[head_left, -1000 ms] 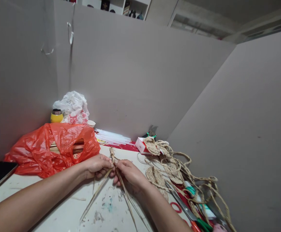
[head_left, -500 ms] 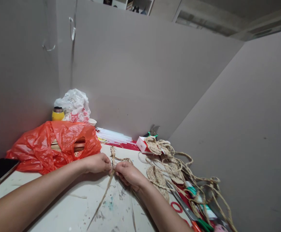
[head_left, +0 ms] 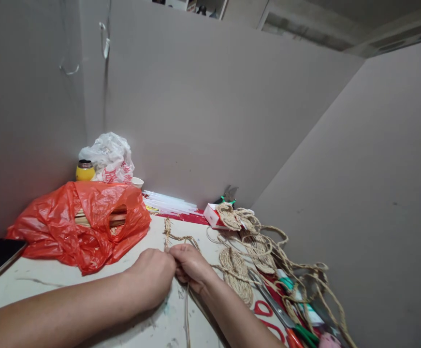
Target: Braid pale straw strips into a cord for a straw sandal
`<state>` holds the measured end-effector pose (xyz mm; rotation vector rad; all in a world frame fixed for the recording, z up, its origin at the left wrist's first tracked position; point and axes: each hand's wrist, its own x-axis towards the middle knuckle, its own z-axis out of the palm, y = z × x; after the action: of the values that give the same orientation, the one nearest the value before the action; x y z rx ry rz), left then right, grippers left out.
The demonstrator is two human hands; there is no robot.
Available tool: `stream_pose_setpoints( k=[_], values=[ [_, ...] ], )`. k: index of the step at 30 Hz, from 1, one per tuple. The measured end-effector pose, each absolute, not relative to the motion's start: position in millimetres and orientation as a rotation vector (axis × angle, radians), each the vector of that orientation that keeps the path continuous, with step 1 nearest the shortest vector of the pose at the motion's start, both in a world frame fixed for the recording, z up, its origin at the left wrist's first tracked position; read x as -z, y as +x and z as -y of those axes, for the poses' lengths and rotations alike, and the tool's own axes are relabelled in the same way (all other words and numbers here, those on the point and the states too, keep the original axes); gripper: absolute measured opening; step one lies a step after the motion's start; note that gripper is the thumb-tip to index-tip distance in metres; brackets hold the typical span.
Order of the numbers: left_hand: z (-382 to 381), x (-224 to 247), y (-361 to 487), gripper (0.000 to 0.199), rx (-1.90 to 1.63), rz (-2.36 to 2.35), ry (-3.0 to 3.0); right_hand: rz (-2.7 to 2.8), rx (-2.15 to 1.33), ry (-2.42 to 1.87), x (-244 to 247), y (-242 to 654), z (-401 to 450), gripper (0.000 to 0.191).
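Note:
Over the pale table my left hand (head_left: pixel 156 276) and my right hand (head_left: pixel 190 265) meet at the lower end of a braided straw cord (head_left: pixel 167 234). The braid rises away from me above my knuckles, and a thinner twisted length bends off it to the right. My right thumb and fingers pinch the braid's end. My left hand is closed in a fist against it, and what lies inside its fingers is mostly hidden. Loose straw strands (head_left: pixel 187 314) hang down toward me below my right hand.
On the left lie a red plastic bag (head_left: pixel 58 227) with wooden strips and a phone (head_left: pixel 0 258). To the right are coiled straw ropes (head_left: pixel 236 278), scissors (head_left: pixel 275 302) and a small white box (head_left: pixel 212 216). Clear sticks (head_left: pixel 170 203) lie along the back.
My left hand has moved down and toward me, turning into a fist with its back up. The long strand hanging below it no longer shows. My right hand stays close to the braid.

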<state>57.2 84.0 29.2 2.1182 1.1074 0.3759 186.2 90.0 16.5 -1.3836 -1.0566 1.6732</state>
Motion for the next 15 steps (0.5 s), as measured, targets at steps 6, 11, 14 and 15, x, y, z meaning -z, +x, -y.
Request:
stream_pose_setpoints(
  k=[6, 11, 14, 15],
  values=[
    [-90.0, -54.9, 44.4, 0.018, -0.189, -1.028, 2.364, 1.016, -1.779, -1.287, -23.1, 193.8, -92.0, 0.03],
    [-134.2, -50.6, 38.2, 0.027, -0.64, -1.212, 1.926, 1.031, -1.854, -1.215, -28.3, 201.1, -94.0, 0.022],
    [-144.1, -29.3, 44.5, 0.039, -0.408, -1.008, 1.368, 1.096, -1.83, -1.225, -28.0, 202.8, -94.4, 0.024],
    [-143.7, -23.5, 46.6, 0.041, -0.35, -0.961, 1.255, 1.115, -1.821, -1.232, -27.8, 203.3, -94.4, 0.025]
  ],
)
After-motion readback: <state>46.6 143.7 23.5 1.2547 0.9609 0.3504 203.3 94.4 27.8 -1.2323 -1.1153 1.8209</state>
